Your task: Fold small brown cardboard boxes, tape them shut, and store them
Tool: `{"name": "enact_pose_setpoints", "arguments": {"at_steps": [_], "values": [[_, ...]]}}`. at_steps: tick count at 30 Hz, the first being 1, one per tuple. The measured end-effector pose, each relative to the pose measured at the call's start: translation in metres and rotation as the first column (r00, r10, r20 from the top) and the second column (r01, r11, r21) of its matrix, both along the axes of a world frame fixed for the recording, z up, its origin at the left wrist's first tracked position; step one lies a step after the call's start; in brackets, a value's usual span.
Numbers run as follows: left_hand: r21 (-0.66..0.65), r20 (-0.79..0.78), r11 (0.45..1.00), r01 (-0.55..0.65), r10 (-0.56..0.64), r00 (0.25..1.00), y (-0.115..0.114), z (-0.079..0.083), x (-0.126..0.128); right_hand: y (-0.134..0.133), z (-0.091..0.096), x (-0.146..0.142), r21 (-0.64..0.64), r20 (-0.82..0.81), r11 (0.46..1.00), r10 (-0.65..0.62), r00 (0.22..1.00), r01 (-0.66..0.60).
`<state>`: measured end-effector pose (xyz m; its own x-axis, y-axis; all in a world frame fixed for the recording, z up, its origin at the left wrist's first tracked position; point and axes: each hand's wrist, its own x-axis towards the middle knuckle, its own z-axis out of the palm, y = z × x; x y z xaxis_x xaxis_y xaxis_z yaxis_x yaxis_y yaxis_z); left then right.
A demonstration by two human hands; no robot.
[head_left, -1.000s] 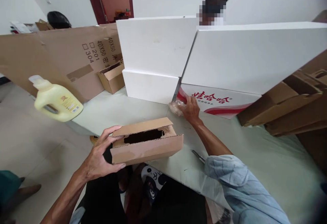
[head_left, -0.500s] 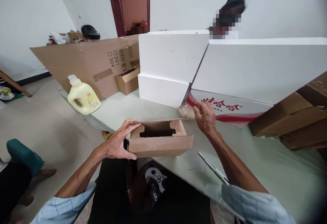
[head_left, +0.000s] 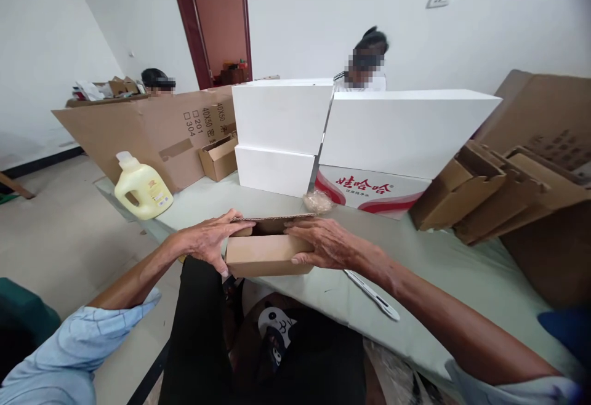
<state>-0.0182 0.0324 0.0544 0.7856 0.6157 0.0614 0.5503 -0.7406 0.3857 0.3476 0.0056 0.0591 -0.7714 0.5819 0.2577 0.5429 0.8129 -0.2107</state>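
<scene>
A small open-topped cardboard box (head_left: 268,257) sits at the table's near edge, in front of my body. My left hand (head_left: 207,242) grips its left end, thumb low on the front and fingers over the top. At the right end, my right hand (head_left: 323,244) holds the box too, its fingers reaching over the opening and its thumb on the front face. The inside of the box is mostly dark and covered by my fingers. A clear crinkled plastic bundle (head_left: 317,202) lies just behind the box. To the right of it rests a white utility knife (head_left: 373,295).
A yellow detergent jug (head_left: 143,188) stands at the table's left edge. White boxes (head_left: 281,116) and a large carton (head_left: 170,134) form a wall along the back. Another small cardboard box (head_left: 219,159) and several brown cartons (head_left: 462,189) flank them. Two people sit beyond.
My right hand has moved left from near the plastic bundle and taken hold of the box's right end. My left hand keeps its grip. The view has swung to the right.
</scene>
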Motion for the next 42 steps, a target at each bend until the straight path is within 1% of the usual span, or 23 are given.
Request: {"name": "enact_pose_setpoints", "arguments": {"at_steps": [4,6,8,10,13,16,19,22,24,26,27,28,29,30,32,34,35,36,37,38,39,41,42], "values": [[-0.013,-0.019,1.0,0.023,-0.023,1.0,0.006,0.005,0.004,-0.004,0.002,-0.002,0.109,0.152,0.994,0.002,0.988,-0.019],[-0.01,-0.012,1.0,0.008,-0.009,1.0,0.006,0.008,0.004,-0.008,0.003,-0.001,0.172,0.14,0.985,0.008,0.99,-0.032],[-0.011,0.027,1.0,-0.003,0.003,1.0,0.004,0.009,0.002,-0.012,0.003,0.004,0.212,0.058,0.977,0.013,0.998,-0.025],[-0.019,0.078,1.0,-0.018,0.019,0.997,0.004,0.006,-0.002,-0.015,0.002,0.011,0.224,-0.064,0.974,0.002,0.998,0.012],[-0.064,0.16,0.995,-0.071,0.08,0.984,0.004,-0.003,-0.008,-0.019,-0.005,0.022,0.174,-0.252,0.981,-0.034,0.967,0.08],[-0.13,0.269,0.982,-0.14,0.171,0.948,0.006,-0.016,-0.013,-0.021,-0.019,0.027,0.087,-0.423,0.987,-0.086,0.902,0.135],[-0.167,0.389,0.971,-0.173,0.226,0.893,0.009,-0.03,-0.015,-0.022,-0.041,0.023,0.042,-0.576,0.973,-0.16,0.802,0.225],[-0.163,0.536,0.959,-0.231,0.282,0.796,0.018,-0.05,-0.013,-0.023,-0.065,0.012,-0.016,-0.698,0.937,-0.26,0.667,0.348],[-0.156,0.65,0.931,-0.332,0.349,0.675,0.025,-0.066,-0.008,-0.026,-0.08,0.001,-0.11,-0.77,0.908,-0.335,0.543,0.404],[-0.154,0.743,0.874,-0.461,0.41,0.529,0.032,-0.081,-0.003,-0.031,-0.093,-0.008,-0.252,-0.8,0.884,-0.419,0.43,0.393],[-0.154,0.776,0.836,-0.526,0.432,0.46,0.034,-0.087,0.001,-0.033,-0.098,-0.012,-0.319,-0.794,0.873,-0.459,0.4,0.369],[-0.152,0.799,0.796,-0.585,0.447,0.401,0.035,-0.092,0.004,-0.036,-0.103,-0.014,-0.37,-0.779,0.862,-0.491,0.389,0.346],[-0.148,0.814,0.757,-0.637,0.459,0.356,0.036,-0.096,0.007,-0.039,-0.106,-0.015,-0.404,-0.76,0.852,-0.516,0.396,0.335],[-0.145,0.822,0.719,-0.68,0.47,0.321,0.035,-0.098,0.01,-0.041,-0.109,-0.014,-0.416,-0.733,0.846,-0.529,0.427,0.333],[-0.139,0.819,0.647,-0.75,0.501,0.28,0.033,-0.098,0.016,-0.048,-0.112,-0.011,-0.402,-0.667,0.851,-0.526,0.528,0.339],[-0.127,0.795,0.581,-0.804,0.544,0.268,0.031,-0.095,0.022,-0.056,-0.114,-0.006,-0.37,-0.6,0.865,-0.501,0.624,0.338],[-0.119,0.782,0.556,-0.823,0.563,0.267,0.029,-0.093,0.026,-0.06,-0.115,-0.003,-0.353,-0.577,0.872,-0.488,0.654,0.339],[-0.112,0.773,0.545,-0.831,0.573,0.272,0.028,-0.091,0.029,-0.065,-0.116,-0.001,-0.335,-0.568,0.876,-0.481,0.668,0.346],[-0.103,0.772,0.553,-0.827,0.569,0.284,0.027,-0.09,0.032,-0.07,-0.117,0.001,-0.314,-0.571,0.878,-0.479,0.667,0.362],[-0.09,0.779,0.581,-0.809,0.548,0.307,0.026,-0.089,0.036,-0.076,-0.119,0.003,-0.289,-0.576,0.877,-0.48,0.662,0.383],[-0.072,0.788,0.624,-0.778,0.514,0.339,0.026,-0.089,0.039,-0.082,-0.12,0.006,-0.263,-0.586,0.873,-0.483,0.651,0.412],[-0.02,0.797,0.701,-0.713,0.442,0.412,0.025,-0.089,0.042,-0.096,-0.124,0.015,-0.21,-0.614,0.846,-0.504,0.608,0.49],[0.007,0.789,0.72,-0.694,0.423,0.447,0.025,-0.09,0.043,-0.105,-0.125,0.022,-0.187,-0.632,0.82,-0.522,0.573,0.54]]}}
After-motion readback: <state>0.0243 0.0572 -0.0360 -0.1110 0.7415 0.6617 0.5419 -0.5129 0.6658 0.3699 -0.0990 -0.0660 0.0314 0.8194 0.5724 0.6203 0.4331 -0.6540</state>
